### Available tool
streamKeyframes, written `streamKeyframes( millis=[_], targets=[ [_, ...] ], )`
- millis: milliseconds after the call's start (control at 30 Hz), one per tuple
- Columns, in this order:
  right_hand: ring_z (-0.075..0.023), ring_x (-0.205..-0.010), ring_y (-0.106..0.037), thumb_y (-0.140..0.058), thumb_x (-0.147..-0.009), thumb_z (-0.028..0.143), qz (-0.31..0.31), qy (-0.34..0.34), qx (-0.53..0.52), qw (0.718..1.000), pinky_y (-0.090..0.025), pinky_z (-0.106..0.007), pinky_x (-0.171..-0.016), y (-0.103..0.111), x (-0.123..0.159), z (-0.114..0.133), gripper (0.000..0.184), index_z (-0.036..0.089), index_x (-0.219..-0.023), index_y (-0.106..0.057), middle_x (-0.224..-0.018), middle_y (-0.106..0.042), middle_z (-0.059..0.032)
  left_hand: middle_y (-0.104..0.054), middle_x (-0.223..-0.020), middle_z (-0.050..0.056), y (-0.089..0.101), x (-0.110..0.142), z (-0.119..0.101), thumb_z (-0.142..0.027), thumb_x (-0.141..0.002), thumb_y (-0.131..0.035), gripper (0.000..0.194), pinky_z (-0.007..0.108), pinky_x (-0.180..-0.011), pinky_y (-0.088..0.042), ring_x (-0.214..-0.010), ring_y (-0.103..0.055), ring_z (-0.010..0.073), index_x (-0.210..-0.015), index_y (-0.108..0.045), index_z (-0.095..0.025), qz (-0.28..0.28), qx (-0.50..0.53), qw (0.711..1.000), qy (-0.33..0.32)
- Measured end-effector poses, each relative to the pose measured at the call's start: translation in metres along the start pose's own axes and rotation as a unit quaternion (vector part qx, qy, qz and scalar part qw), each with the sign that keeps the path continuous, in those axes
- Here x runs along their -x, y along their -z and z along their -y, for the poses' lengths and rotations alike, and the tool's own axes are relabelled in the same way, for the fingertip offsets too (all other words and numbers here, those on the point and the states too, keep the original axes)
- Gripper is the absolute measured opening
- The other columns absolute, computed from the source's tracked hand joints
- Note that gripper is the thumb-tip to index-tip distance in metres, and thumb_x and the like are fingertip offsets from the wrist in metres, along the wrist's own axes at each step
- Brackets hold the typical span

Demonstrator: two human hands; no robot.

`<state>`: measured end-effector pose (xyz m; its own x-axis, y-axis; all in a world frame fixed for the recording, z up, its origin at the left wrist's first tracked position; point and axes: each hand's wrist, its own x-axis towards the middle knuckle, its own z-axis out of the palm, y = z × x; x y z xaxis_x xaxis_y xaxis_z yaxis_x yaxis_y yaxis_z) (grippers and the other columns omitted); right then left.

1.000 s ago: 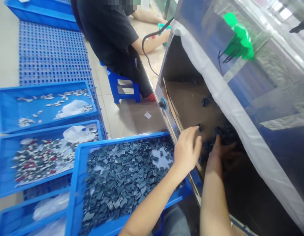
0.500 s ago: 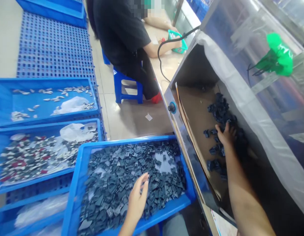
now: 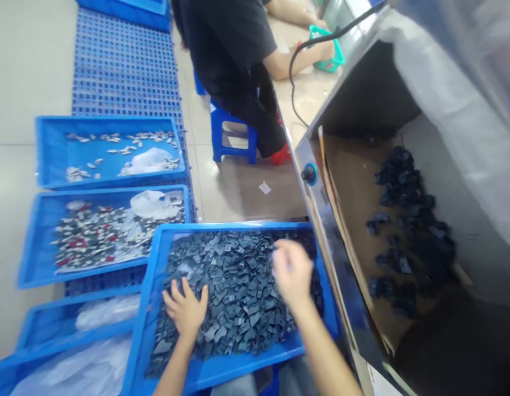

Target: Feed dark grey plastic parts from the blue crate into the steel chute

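A blue tray (image 3: 145,308) in front of me holds a thick layer of small dark grey plastic pieces (image 3: 238,297). Over its left part lies my left hand (image 3: 186,309), open, fingers spread across the pieces. My right hand (image 3: 294,272) is above the tray's right part, its fingers curled and smeared by motion; whether anything is in them I cannot tell. To the right, a deep metal-sided box (image 3: 341,269) with a brown bottom contains a heap of larger dark plastic parts (image 3: 420,220), with neither hand in it.
Blue trays of small white pieces (image 3: 156,136) and mixed red, white and grey pieces (image 3: 90,231) stand left. Plastic film (image 3: 110,311) fills lower trays. A co-worker (image 3: 226,49) sits beyond, near a green basket (image 3: 329,60). A black cable (image 3: 294,82) hangs by the box.
My right hand has left the dark parts in the box and moved left over the tray. My left hand has shifted left and spread its fingers. The view has turned slightly.
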<state>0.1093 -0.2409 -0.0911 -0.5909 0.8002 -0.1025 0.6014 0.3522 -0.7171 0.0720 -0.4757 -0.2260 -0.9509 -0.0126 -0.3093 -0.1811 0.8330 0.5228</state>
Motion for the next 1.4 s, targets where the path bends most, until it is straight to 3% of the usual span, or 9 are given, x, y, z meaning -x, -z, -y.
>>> streamKeyframes(
  millis=[100,267,367,500,700,900,1133,1267,1400],
  targets=[
    [-0.0188,-0.096,-0.062,-0.058,-0.092,0.036,0.018,-0.044,0.024,0.999,-0.049,-0.042,-0.089,-0.051,0.016,-0.041,0.023,0.016,-0.1,-0.064,-0.106,-0.065,-0.0064,-0.032,-0.139,0.031,-0.009,-0.011,0.002,-0.046,-0.079,-0.05,0.075,0.065,-0.106,-0.027,-0.137,-0.023,0.0463,-0.137,-0.037,0.0,-0.056,0.026,0.997,0.045],
    [-0.0275,-0.124,-0.045,-0.055,-0.092,0.035,-0.061,-0.144,0.083,0.984,-0.035,-0.053,-0.104,-0.097,-0.04,-0.122,0.034,0.021,-0.123,-0.056,-0.139,-0.046,-0.0102,-0.039,-0.133,0.024,-0.02,-0.039,0.017,-0.044,-0.081,-0.054,0.064,0.054,-0.107,-0.032,-0.13,-0.037,0.0388,-0.133,-0.045,-0.008,-0.075,0.011,0.994,0.082],
    [-0.0302,-0.128,-0.04,-0.059,-0.09,0.035,-0.06,-0.159,0.104,0.98,-0.034,-0.056,-0.104,-0.129,-0.033,-0.136,0.038,0.019,-0.124,-0.055,-0.142,-0.041,-0.0103,-0.048,-0.127,0.015,-0.023,-0.061,0.009,-0.04,-0.081,-0.058,0.045,0.046,-0.105,-0.039,-0.122,-0.048,0.0322,-0.12,-0.06,-0.018,-0.031,0.004,0.998,0.062],
    [-0.0298,-0.126,-0.042,-0.061,-0.088,0.037,-0.027,-0.158,0.115,0.98,-0.036,-0.054,-0.102,-0.155,-0.005,-0.13,0.037,0.018,-0.119,-0.057,-0.141,-0.042,-0.0103,-0.053,-0.12,0.01,-0.023,-0.083,-0.014,-0.042,-0.076,-0.066,0.035,0.044,-0.1,-0.043,-0.115,-0.053,0.0315,-0.107,-0.068,-0.024,0.018,-0.006,0.999,0.035],
    [-0.0294,-0.122,-0.046,-0.058,-0.089,0.043,0.001,-0.163,0.114,0.98,-0.039,-0.052,-0.1,-0.162,-0.021,-0.13,0.048,0.02,-0.13,-0.049,-0.142,-0.04,-0.0118,-0.046,-0.127,0.011,-0.02,-0.082,-0.025,-0.042,-0.071,-0.071,0.046,0.044,-0.096,-0.046,-0.119,-0.051,0.0325,-0.114,-0.065,-0.025,0.06,-0.018,0.998,-0.003],
    [-0.0263,-0.117,-0.048,-0.061,-0.087,0.039,0.071,-0.129,0.114,0.982,-0.04,-0.048,-0.097,-0.146,0.0,-0.134,0.033,0.017,-0.111,-0.06,-0.135,-0.046,-0.0098,-0.055,-0.12,0.009,-0.019,-0.068,-0.035,-0.043,-0.076,-0.066,0.033,0.043,-0.093,-0.046,-0.116,-0.051,0.0312,-0.103,-0.064,-0.023,0.111,-0.04,0.993,-0.032],
    [-0.0343,-0.111,-0.054,-0.058,-0.076,0.06,0.113,-0.124,0.091,0.982,-0.041,-0.051,-0.093,-0.134,-0.011,-0.14,0.061,0.024,-0.125,-0.056,-0.133,-0.041,-0.0156,-0.064,-0.114,0.008,-0.013,-0.077,-0.04,-0.047,-0.075,-0.066,0.041,0.042,-0.095,-0.045,-0.108,-0.057,0.0321,-0.106,-0.064,-0.021,0.167,-0.077,0.982,-0.049],
    [-0.0328,-0.116,-0.052,-0.058,-0.073,0.061,0.141,-0.104,0.04,0.984,-0.04,-0.047,-0.097,-0.138,0.013,-0.131,0.053,0.025,-0.111,-0.064,-0.126,-0.047,-0.013,-0.063,-0.12,0.01,-0.011,-0.068,-0.037,-0.051,-0.076,-0.064,0.05,0.04,-0.091,-0.048,-0.106,-0.06,0.0318,-0.116,-0.062,-0.02,0.193,-0.093,0.976,-0.04],
    [-0.0304,-0.123,-0.047,-0.063,-0.068,0.06,0.166,-0.089,-0.032,0.982,-0.038,-0.044,-0.103,-0.142,0.038,-0.119,0.055,0.027,-0.113,-0.064,-0.126,-0.051,-0.01,-0.065,-0.12,0.013,-0.018,-0.035,-0.043,-0.049,-0.075,-0.066,0.061,0.043,-0.088,-0.05,-0.11,-0.06,0.033,-0.126,-0.056,-0.018,0.2,-0.093,0.975,-0.029]
  ],
)
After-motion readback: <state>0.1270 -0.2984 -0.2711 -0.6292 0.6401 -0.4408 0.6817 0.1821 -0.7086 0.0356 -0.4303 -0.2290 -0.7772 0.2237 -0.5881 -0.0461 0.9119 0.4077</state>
